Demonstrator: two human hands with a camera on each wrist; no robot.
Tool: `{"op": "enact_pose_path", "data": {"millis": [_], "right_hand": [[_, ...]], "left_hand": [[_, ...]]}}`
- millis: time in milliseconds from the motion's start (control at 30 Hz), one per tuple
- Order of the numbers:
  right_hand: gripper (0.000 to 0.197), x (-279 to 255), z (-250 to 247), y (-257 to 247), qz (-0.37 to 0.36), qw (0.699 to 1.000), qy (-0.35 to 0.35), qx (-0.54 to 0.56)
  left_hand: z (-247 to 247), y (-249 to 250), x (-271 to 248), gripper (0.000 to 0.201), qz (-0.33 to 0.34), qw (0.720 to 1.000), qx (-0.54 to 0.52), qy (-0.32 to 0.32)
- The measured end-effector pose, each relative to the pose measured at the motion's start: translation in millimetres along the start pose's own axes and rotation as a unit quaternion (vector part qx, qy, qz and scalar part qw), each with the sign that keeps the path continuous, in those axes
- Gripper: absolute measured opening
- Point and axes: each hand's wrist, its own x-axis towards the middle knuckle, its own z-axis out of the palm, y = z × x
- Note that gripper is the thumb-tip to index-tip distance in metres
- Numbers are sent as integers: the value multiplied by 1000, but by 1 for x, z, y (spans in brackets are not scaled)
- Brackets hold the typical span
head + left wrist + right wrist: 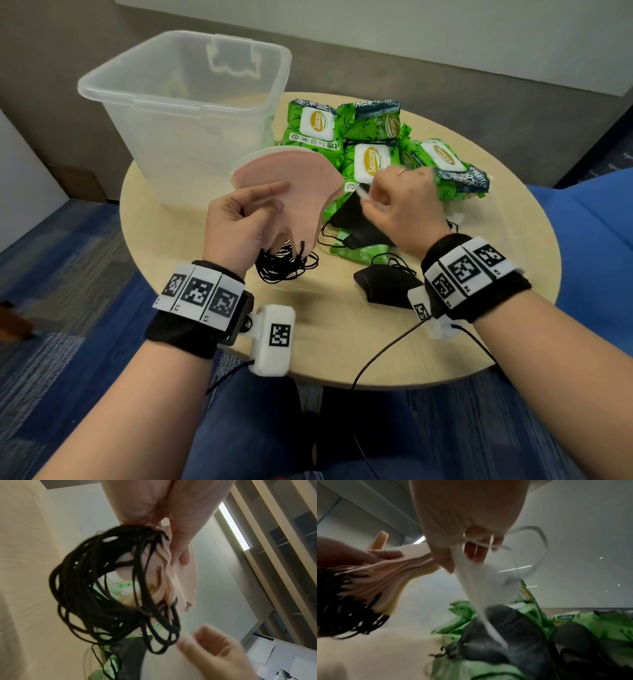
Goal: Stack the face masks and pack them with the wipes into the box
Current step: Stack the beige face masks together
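left hand [239, 219] grips the pink mask stack [291, 185] upright as a collector, right hand [400, 205] pinches a white mask [481, 582] to add, empty box [185, 102] at 11 o'clock.

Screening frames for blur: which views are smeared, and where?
Head view: mostly sharp, slight smear on the right hand. Left wrist view: black ear loops fairly crisp, the table beside them streaked. Right wrist view: worst, the white mask and wipes packs motion-blurred, ceiling light glaring.
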Motion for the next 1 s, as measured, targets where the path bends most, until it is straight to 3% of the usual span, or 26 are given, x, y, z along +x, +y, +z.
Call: {"op": "enact_pose_path", "data": {"millis": [33,100,133,167,267,433,600,1000], "right_hand": [[22,-2,3,-2,28,994,-101,27],[30,-5,7,-3,123,940,-302,99],[33,-5,9,-2,172,912,-343,146],[31,-4,11,1,206,900,-338,182],[25,2,18,14,173,937,-285,103],[49,6,32,8,42,900,-430,-58],[51,10,43,3,23,887,-444,-122],[27,6,37,10,99,921,-371,68]], "left_hand": [[-2,0,0,28,3,1000,4,5],[-5,-2,2,28,5,1000,7,16],[-6,-3,3,28,5,1000,8,21],[-7,-3,3,28,5,1000,8,24],[-7,-4,3,28,4,1000,9,25],[-5,-6,3,28,5,1000,10,19],[-4,-5,3,32,6,1000,10,12],[-4,-2,1,29,8,1000,-7,4]]}}
